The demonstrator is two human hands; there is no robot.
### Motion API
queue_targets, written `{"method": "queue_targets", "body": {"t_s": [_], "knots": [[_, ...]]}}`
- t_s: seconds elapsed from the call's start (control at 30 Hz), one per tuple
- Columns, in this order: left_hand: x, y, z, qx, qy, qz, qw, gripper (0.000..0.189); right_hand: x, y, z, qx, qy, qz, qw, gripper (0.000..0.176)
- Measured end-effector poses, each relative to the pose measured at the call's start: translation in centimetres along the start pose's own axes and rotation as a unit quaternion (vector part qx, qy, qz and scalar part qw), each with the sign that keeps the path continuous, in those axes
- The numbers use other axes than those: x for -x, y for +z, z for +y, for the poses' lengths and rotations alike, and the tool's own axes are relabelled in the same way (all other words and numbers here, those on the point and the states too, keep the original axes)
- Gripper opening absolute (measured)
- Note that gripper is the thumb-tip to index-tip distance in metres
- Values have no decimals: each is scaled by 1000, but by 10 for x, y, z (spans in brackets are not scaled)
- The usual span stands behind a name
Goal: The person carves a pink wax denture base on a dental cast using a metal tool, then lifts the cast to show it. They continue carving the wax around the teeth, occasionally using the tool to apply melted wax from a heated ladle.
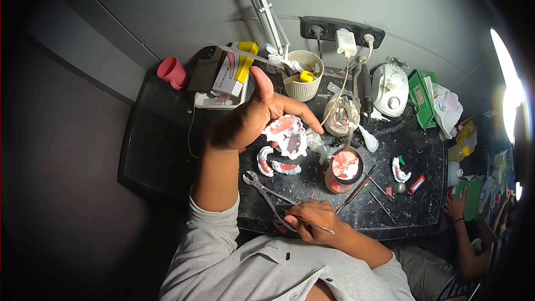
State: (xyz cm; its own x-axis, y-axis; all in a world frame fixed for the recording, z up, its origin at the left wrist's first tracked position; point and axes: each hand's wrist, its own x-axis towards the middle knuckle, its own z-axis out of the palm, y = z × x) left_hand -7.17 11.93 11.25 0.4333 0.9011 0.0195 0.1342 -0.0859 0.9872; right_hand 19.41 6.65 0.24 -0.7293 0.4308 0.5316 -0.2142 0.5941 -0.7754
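Left hand (254,112) spread wide at pink-and-white cast (286,135), hold unclear; right hand (315,221) closed round slim metal tool (316,224).

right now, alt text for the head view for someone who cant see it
The left hand holds a white and pink mold over a cluttered black bench; the right hand holds a thin metal tool beside long-handled pliers.

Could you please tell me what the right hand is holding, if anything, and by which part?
The right hand holds a slim metal tool by its shaft, leaving one end free.
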Motion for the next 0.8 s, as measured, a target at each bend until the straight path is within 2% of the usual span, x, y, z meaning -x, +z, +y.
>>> {"method": "queue_targets", "body": {"t_s": [0.13,0.23,0.3,0.47,0.57,0.63,0.7,0.77,0.8], "knots": [[-3,7,8,-44,28,56,997,136,1,0,0,4,2,-3,1000,14],[-2,7,12,-24,20,90,995,125,3,2,3,1,3,5,1000,13],[0,10,14,38,24,140,989,118,2,1,1,3,5,4,1000,13],[3,4,9,23,48,134,990,115,4,2,3,11,5,1,1000,12],[2,-6,2,-20,74,154,985,115,4,3,4,12,4,0,1000,11],[-3,-6,0,-24,155,155,975,118,4,4,4,14,4,4,1000,11],[-1,-3,2,13,157,187,970,121,4,4,4,15,4,1,1000,11],[6,-9,5,102,97,128,982,122,4,4,4,15,5,-2,1000,11],[1,1,5,128,111,185,968,120,4,4,4,16,6,-3,1000,11]]}}
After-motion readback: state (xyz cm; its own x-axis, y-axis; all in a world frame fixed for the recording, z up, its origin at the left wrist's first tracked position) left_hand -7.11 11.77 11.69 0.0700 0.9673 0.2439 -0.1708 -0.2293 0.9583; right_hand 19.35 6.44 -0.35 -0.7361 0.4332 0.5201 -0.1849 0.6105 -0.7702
